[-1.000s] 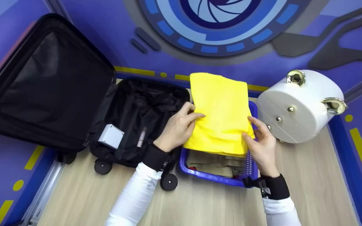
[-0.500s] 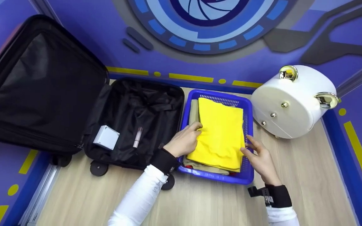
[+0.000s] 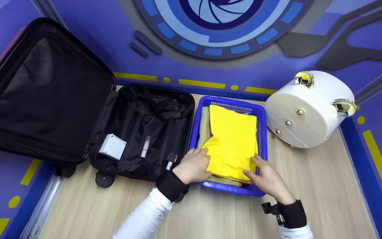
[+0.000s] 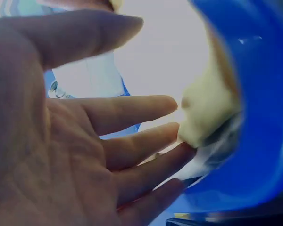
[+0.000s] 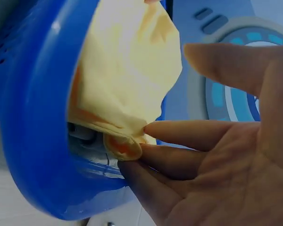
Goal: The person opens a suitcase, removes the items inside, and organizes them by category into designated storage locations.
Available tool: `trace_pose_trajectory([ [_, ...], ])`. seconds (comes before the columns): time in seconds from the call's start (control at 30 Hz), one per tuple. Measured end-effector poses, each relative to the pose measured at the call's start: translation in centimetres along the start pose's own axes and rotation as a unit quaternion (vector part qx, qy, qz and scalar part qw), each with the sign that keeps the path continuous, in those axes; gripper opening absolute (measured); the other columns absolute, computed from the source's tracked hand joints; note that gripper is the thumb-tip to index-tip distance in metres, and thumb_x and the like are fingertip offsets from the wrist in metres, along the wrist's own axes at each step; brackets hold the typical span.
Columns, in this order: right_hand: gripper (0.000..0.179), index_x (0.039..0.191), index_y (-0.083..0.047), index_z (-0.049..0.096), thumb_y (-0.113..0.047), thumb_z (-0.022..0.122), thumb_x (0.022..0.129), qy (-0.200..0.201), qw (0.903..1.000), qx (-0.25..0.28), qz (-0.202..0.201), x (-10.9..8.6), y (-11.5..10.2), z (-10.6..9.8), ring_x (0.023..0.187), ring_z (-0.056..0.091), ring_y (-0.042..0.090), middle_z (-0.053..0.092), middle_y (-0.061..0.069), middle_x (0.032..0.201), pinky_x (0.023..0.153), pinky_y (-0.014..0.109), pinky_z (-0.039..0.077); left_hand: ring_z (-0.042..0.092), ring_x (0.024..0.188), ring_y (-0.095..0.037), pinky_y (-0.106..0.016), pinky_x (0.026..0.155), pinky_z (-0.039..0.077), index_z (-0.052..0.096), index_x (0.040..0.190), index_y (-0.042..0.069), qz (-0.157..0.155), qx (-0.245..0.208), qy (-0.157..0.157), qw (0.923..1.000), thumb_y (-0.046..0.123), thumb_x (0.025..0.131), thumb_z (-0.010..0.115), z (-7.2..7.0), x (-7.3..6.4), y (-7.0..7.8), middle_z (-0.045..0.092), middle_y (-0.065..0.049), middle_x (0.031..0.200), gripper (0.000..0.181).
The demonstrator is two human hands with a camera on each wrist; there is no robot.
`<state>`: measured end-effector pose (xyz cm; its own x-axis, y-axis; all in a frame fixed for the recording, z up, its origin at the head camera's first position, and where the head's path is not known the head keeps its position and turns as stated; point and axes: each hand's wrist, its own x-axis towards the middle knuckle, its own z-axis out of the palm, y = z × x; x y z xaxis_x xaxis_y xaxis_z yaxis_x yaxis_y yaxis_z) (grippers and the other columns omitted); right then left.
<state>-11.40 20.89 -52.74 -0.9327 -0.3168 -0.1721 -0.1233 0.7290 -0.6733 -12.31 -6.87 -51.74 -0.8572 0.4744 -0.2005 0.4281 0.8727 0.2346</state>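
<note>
A folded yellow cloth (image 3: 232,142) lies on khaki folded fabric (image 3: 205,124) inside a blue plastic basket (image 3: 230,189). My left hand (image 3: 192,166) is at the cloth's lower left edge, over the basket rim. In the left wrist view, that hand's fingers (image 4: 141,108) reach out nearly straight, with the thumb apart. On the opposite side, my right hand (image 3: 270,179) touches the cloth's lower right edge. The right wrist view shows its fingertips (image 5: 153,129) against the yellow cloth (image 5: 127,66) and the thumb held away from it.
Left of the basket is an open black suitcase (image 3: 164,122). A white box (image 3: 113,146) and a slim pink tube (image 3: 145,146) lie in it. To the right stands a white round case (image 3: 310,109) with gold fittings. A purple-blue wall (image 3: 164,66) runs behind.
The yellow cloth, held raised over the basket at first, has been lowered into it and let go. Both hands have moved down toward the cloth's near corners.
</note>
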Motion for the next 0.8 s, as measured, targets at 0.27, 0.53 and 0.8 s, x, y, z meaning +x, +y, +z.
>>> trace_pose_trajectory([
  [0.27, 0.071, 0.143, 0.023, 0.042, -0.026, 0.069, 0.100, -0.026, 0.9963, -0.081, -0.012, 0.7, 0.0, 1.0, 0.141, 0.035, 0.060, 0.032, 0.047, 0.151, 0.117, 0.065, 0.029, 0.044, 0.147, -0.028, -0.042, 0.124, 0.024, 0.067, 0.135, 0.001, -0.010, -0.006, -0.058, 0.9983, 0.051, 0.089, 0.067, 1.1, 0.0, 0.3, 0.042, -0.016, 0.162, 0.068],
  [0.53, 0.067, 0.147, 0.014, 0.046, -0.023, 0.073, 0.098, 0.020, 0.9986, -0.050, -0.004, -0.6, -0.5, 1.7, 0.145, 0.031, 0.058, 0.030, 0.040, 0.158, 0.116, 0.067, 0.027, 0.034, 0.153, -0.034, -0.044, 0.127, 0.017, 0.061, 0.143, 0.002, -0.006, -0.035, -0.052, 0.9980, 0.052, 0.095, 0.064, 1.8, -1.4, 0.3, 0.035, -0.014, 0.166, 0.068],
  [0.8, 0.059, 0.140, 0.004, 0.060, -0.014, 0.081, 0.088, 0.133, 0.9855, -0.034, -0.100, -4.0, -1.6, 5.8, 0.144, 0.034, 0.056, 0.043, 0.027, 0.157, 0.112, 0.076, 0.025, 0.034, 0.152, -0.037, -0.053, 0.122, 0.028, 0.064, 0.137, 0.003, 0.007, -0.093, 0.068, 0.9933, 0.034, 0.097, 0.070, 3.3, -5.6, -0.2, 0.042, -0.016, 0.162, 0.051],
])
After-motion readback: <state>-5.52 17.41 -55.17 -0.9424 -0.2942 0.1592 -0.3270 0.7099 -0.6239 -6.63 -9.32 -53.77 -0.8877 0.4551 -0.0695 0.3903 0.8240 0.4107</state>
